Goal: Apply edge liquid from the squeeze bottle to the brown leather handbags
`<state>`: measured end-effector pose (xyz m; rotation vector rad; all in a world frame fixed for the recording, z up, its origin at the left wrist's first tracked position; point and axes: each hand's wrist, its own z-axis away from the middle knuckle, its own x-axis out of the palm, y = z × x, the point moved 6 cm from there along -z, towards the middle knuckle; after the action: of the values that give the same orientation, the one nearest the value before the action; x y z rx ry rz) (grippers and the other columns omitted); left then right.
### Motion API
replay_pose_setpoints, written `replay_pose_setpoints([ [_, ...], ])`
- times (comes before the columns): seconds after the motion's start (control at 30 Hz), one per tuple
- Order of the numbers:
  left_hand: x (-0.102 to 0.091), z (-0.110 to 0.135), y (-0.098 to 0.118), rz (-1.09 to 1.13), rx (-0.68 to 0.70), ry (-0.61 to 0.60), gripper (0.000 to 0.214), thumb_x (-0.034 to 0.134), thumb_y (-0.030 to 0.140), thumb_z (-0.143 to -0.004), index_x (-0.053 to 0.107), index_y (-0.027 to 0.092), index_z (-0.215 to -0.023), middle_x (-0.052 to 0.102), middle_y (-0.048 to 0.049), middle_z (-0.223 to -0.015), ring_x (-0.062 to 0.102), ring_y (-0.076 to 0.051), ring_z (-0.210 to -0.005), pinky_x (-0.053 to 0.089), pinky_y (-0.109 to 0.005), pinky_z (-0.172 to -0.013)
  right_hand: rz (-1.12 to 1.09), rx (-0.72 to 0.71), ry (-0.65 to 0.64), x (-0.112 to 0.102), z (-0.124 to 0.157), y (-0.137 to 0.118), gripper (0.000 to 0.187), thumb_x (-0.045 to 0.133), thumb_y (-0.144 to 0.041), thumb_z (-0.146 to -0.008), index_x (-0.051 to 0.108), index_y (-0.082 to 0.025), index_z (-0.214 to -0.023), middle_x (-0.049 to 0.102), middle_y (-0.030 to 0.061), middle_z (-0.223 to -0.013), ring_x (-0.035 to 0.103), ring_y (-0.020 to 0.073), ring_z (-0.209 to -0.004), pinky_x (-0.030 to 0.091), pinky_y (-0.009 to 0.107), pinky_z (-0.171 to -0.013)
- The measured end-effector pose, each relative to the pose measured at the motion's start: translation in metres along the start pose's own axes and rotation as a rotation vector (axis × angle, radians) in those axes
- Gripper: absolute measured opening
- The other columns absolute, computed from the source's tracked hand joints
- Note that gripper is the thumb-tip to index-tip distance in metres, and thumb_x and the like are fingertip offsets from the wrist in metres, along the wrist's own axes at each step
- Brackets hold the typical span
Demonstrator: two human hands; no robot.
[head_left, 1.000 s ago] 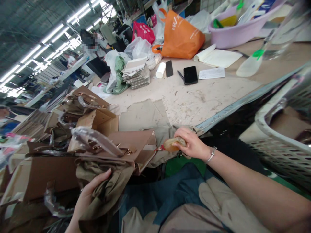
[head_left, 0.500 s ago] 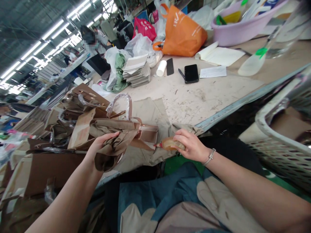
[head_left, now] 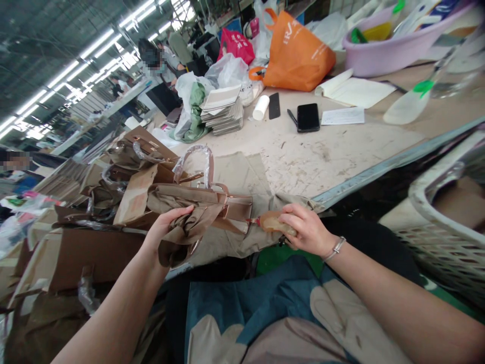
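The right hand is wrapped around a translucent amber squeeze bottle with a red nozzle, tipped nearly level, apparently so the nozzle can meet the bag's open end; whether it touches is too small to tell. The left hand grasps a bunched olive-brown cloth lining, its fingers mostly hidden, probably to steady the bag and keep loose fabric off that end. The brown, stiff-panelled handbag lies between the hands at the centre of the frame, over a drab beige cloth that likely shields the pale worktop. Its arched handle wears clear plastic film, presumably against scuffs. More brown bags crowd the left of the frame, seemingly within easy reach.
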<state>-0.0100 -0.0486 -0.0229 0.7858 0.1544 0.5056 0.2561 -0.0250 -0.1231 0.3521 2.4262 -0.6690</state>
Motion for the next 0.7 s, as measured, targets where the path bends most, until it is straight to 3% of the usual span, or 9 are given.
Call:
replay_pose_setpoints([
  [0.13, -0.004, -0.007, 0.0, -0.105, 0.036, -0.078, 0.023, 0.045, 0.016, -0.085, 0.063, 0.009, -0.072, 0.063, -0.0109, -0.055, 0.06, -0.022, -0.043, 0.049, -0.029, -0.039, -0.021, 0.086, 0.057, -0.002, -0.003, 0.006, 0.028, 0.057, -0.015, -0.08, 0.047, -0.019, -0.106, 0.05, 0.0114, -0.102, 0.053, 0.0231, -0.09, 0.05, 0.036, -0.072],
  [0.27, -0.007, -0.008, 0.0, -0.124, 0.048, -0.075, 0.02, 0.047, 0.016, -0.084, 0.062, 0.01, -0.071, 0.064, -0.0106, -0.056, 0.06, -0.021, -0.044, 0.05, -0.028, -0.04, -0.112, 0.169, 0.059, -0.003, -0.006, 0.008, 0.022, 0.059, -0.021, -0.083, 0.048, -0.02, -0.101, 0.051, 0.008, -0.094, 0.052, 0.0201, -0.085, 0.049, 0.034, -0.072],
  [0.57, 0.006, -0.012, 0.007, -0.198, 0.062, -0.068, 0.022, 0.045, 0.018, -0.084, 0.06, 0.012, -0.069, 0.061, -0.0095, -0.05, 0.056, -0.022, -0.038, 0.045, -0.03, -0.033, 0.038, 0.151, 0.122, -0.002, -0.005, 0.017, 0.028, 0.055, -0.014, -0.08, 0.049, -0.019, -0.107, 0.05, 0.0123, -0.103, 0.052, 0.024, -0.092, 0.05, 0.038, -0.076],
  [0.7, 0.011, -0.016, 0.008, -0.161, 0.072, -0.101, 0.02, 0.047, 0.016, -0.083, 0.06, 0.012, -0.068, 0.062, -0.01, -0.054, 0.058, -0.023, -0.04, 0.047, -0.03, -0.034, -0.051, 0.163, 0.075, 0.0, -0.004, 0.014, 0.024, 0.056, -0.019, -0.082, 0.048, -0.02, -0.105, 0.051, 0.0105, -0.1, 0.053, 0.0224, -0.089, 0.05, 0.037, -0.074],
])
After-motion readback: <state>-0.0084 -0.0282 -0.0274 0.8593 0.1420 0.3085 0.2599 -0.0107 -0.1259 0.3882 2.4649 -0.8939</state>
